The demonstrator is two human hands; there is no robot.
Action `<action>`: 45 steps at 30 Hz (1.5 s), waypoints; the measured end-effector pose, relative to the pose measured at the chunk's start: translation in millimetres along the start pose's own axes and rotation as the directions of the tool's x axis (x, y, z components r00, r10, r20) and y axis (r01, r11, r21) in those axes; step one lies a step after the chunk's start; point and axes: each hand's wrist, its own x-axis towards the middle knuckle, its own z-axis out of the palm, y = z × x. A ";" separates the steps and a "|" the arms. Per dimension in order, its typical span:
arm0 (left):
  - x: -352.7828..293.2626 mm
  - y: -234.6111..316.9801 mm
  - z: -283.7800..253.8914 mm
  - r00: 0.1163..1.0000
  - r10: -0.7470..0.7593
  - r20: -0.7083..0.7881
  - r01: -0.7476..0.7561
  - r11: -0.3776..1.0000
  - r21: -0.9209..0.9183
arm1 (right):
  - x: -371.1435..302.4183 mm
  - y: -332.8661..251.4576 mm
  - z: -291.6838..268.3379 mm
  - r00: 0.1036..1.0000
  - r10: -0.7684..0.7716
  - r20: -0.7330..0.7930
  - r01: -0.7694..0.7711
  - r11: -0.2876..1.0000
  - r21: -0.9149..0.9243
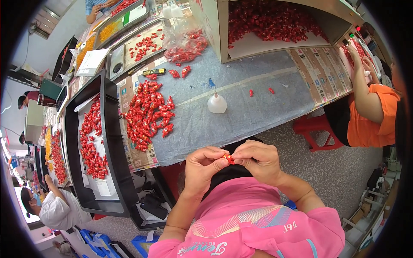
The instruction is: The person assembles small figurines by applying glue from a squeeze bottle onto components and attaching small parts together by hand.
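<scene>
Just off the table's front edge, my left hand (pixel 203 168) and my right hand (pixel 260 162) meet at a small red figurine (pixel 228 159). Both hands pinch it between thumb and fingertips, so most of it is hidden. Ahead of them on the blue-grey table cover stands a small translucent squeeze bottle (pixel 217 104) with a thin blue-tipped nozzle. Left of the bottle lies a heap of red figurines (pixel 148 112). Two small red pieces (pixel 261 91) lie apart to the bottle's right.
At left, a black tray (pixel 112 142) holds more red figurines on white paper. A box (pixel 223 34) full of red pieces stands at the back, beside a plastic bag (pixel 185 47) of them. A person in orange (pixel 372 116) works at right, another in white (pixel 60 208) at left.
</scene>
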 end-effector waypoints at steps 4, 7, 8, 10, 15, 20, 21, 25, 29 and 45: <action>0.5 -2.1 -0.3 1.000 -0.014 -0.017 0.014 1.000 -0.012 | -1.1 3.8 0.0 0.999 0.034 -0.004 -0.034 0.999 0.023; 1.9 0.2 0.1 0.998 -0.050 -0.034 0.049 0.998 -0.035 | -1.3 8.2 0.2 0.998 0.061 -0.005 -0.061 0.998 0.026; 1.9 0.4 -0.7 0.998 -0.050 -0.031 0.049 0.998 -0.033 | -1.1 8.7 0.5 0.998 0.069 -0.007 -0.069 0.997 0.030; 2.0 0.6 -2.7 0.997 -0.074 -0.035 0.072 0.995 -0.073 | 2.5 5.0 -0.4 0.996 0.092 0.005 -0.093 0.995 0.037; 3.7 6.3 -2.5 0.986 -0.168 -0.018 0.162 0.969 -0.185 | 13.1 -5.6 -1.4 0.988 0.151 0.024 -0.151 0.988 0.011; 7.5 10.4 -6.1 0.965 -0.254 0.062 0.261 0.916 -0.306 | 22.1 -6.5 -3.3 0.990 0.126 0.058 -0.127 0.992 0.004; 8.5 11.5 -7.0 0.964 -0.259 0.063 0.266 0.912 -0.313 | 22.6 -5.4 -4.8 0.991 0.121 0.059 -0.122 0.993 0.005; 11.7 22.1 -5.9 0.969 -0.245 0.008 0.238 0.933 -0.268 | 19.9 1.4 -19.3 0.971 0.239 0.021 -0.238 0.971 -0.016; 20.9 31.4 -21.2 0.975 0.116 -0.191 -0.075 0.975 0.209 | 25.2 8.2 -34.9 0.967 0.245 -0.068 -0.250 0.965 -0.074; 34.5 43.0 -54.9 0.643 0.762 -0.081 -0.206 0.274 0.939 | 136.7 83.8 -128.7 0.965 -0.159 -0.210 -0.009 0.777 -0.630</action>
